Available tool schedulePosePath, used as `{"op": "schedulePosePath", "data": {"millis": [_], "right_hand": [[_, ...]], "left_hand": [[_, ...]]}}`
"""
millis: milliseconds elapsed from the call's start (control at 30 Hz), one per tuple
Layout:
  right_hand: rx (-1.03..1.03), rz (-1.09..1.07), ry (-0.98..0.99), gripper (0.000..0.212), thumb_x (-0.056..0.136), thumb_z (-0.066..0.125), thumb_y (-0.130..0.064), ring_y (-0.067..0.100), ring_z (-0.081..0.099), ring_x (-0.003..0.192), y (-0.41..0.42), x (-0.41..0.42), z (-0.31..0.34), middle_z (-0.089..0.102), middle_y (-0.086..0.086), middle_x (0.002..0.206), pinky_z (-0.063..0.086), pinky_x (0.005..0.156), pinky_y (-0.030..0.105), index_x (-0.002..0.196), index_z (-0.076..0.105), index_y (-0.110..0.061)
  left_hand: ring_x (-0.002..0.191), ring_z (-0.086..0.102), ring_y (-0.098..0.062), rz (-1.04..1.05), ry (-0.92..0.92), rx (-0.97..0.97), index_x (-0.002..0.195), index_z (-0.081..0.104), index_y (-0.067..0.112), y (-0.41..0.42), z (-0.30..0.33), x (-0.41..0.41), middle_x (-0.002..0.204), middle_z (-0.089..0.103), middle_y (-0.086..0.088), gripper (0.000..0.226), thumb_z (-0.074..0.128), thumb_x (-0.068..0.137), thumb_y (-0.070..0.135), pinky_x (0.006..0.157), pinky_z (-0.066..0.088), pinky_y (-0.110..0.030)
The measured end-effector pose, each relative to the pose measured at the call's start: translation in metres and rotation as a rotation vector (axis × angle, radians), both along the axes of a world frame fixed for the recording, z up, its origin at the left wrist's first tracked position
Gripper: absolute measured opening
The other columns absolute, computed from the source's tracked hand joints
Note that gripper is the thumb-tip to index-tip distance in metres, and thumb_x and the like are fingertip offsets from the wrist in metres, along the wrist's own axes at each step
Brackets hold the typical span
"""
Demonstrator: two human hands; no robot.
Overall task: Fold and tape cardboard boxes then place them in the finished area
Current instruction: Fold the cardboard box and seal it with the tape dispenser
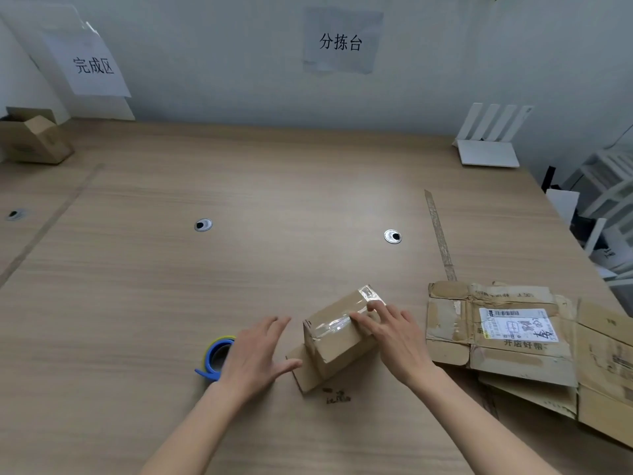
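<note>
A small brown cardboard box (337, 341) stands on the wooden table (239, 275), with clear tape running along its top seam and one flap lying flat at its near side. My right hand (394, 341) presses straight fingers on the taped top. My left hand (255, 354) hovers open just left of the box, fingers spread, above a blue and yellow tape dispenser (215, 358). At the far left stands another small cardboard box (34, 138), below a paper sign (92, 65) on the wall.
Flattened cardboard boxes (520, 337) with a shipping label lie stacked at the right. A strip of used tape (440, 234) lies beyond them. A white router (489, 138) stands at the back right. Two cable grommets (203, 225) sit mid-table.
</note>
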State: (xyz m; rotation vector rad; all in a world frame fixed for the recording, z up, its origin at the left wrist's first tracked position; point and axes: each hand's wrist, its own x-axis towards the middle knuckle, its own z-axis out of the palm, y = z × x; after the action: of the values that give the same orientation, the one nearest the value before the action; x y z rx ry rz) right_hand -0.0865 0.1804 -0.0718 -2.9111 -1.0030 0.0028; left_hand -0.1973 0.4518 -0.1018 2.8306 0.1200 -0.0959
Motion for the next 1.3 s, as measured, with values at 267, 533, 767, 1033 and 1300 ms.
{"op": "schedulePosePath", "data": {"millis": [267, 533, 767, 1033, 1300], "right_hand": [[0.504, -0.281, 0.473, 0.043, 0.098, 0.055, -0.038, 0.009, 0.041, 0.136, -0.017, -0.016, -0.020, 0.025, -0.013, 0.143, 0.044, 0.105, 0.031, 0.141, 0.050, -0.038], [0.494, -0.082, 0.632, 0.066, 0.097, 0.061, -0.021, -0.030, -0.004, 0.135, -0.012, -0.014, -0.035, -0.008, -0.025, 0.165, 0.023, 0.116, 0.021, 0.156, 0.033, -0.030], [0.497, -0.084, 0.603, 0.063, 0.098, 0.056, -0.027, -0.011, 0.009, 0.148, -0.014, -0.012, -0.036, -0.005, -0.030, 0.164, 0.026, 0.118, 0.026, 0.155, 0.032, -0.039], [0.422, -0.145, 0.398, 0.054, 0.101, 0.051, -0.043, 0.009, 0.005, 0.155, 0.000, -0.021, -0.027, 0.009, -0.021, 0.167, 0.020, 0.124, 0.034, 0.153, 0.037, -0.038], [0.476, -0.134, 0.299, 0.052, 0.098, 0.058, -0.032, 0.013, 0.019, 0.153, 0.019, -0.027, -0.027, 0.029, -0.011, 0.163, 0.023, 0.124, 0.037, 0.148, 0.047, -0.026]], "left_hand": [[0.124, 0.050, -0.005, -0.052, 0.080, -0.413, 0.150, 0.037, 0.038, -0.062, -0.009, 0.032, 0.143, 0.045, 0.018, 0.075, 0.069, 0.085, 0.055, 0.100, 0.044, -0.027], [0.087, 0.052, -0.004, -0.106, 0.104, -0.351, 0.147, 0.041, 0.041, -0.067, -0.017, 0.030, 0.117, 0.053, 0.014, 0.065, 0.070, 0.089, 0.045, 0.083, 0.049, -0.025], [0.104, 0.059, -0.008, -0.093, 0.048, -0.189, 0.149, 0.037, 0.042, -0.057, -0.005, 0.026, 0.127, 0.054, 0.015, 0.067, 0.055, 0.090, 0.067, 0.077, 0.049, -0.024], [0.107, 0.061, -0.015, 0.019, -0.040, -0.088, 0.148, 0.046, 0.033, -0.017, -0.002, 0.001, 0.125, 0.060, 0.008, 0.077, 0.048, 0.085, 0.077, 0.087, 0.048, -0.029], [0.111, 0.052, -0.015, 0.233, 0.214, 0.208, 0.158, 0.016, 0.042, 0.027, -0.018, -0.047, 0.122, 0.047, 0.005, 0.097, 0.044, 0.077, 0.087, 0.097, 0.036, -0.026]]}}
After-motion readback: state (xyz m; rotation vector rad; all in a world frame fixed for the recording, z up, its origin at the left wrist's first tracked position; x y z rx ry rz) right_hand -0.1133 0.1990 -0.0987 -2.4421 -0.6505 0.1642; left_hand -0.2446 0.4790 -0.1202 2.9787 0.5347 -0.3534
